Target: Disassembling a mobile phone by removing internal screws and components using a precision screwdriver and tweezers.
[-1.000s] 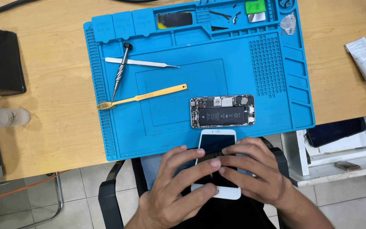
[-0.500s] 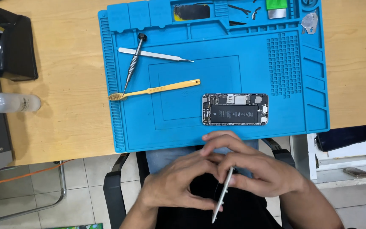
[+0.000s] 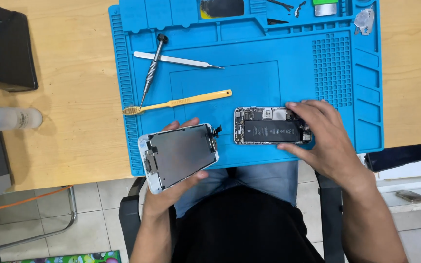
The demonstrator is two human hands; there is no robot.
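My left hand [image 3: 171, 187] holds a detached white phone screen panel [image 3: 179, 155] from beneath, its grey metal back facing up, over the near edge of the blue work mat [image 3: 269, 48]. On the mat lies the opened phone body [image 3: 269, 126], battery and circuit board showing. My right hand [image 3: 325, 139] grips its right end, fingers along the top and thumb at the lower edge.
On the mat lie a yellow toothbrush [image 3: 179, 103], metal tweezers [image 3: 181, 60] and a screwdriver [image 3: 152, 68]; small parts sit in its top trays. A clear bottle [image 3: 8, 118] and a black box [image 3: 6, 51] stand on the wooden table's left. A white shelf [image 3: 405, 180] is at the right.
Both hands were clasped around the screen panel over my lap. Now the left hand has lifted it up to the mat's edge, back side up, and the right hand has reached onto the phone body.
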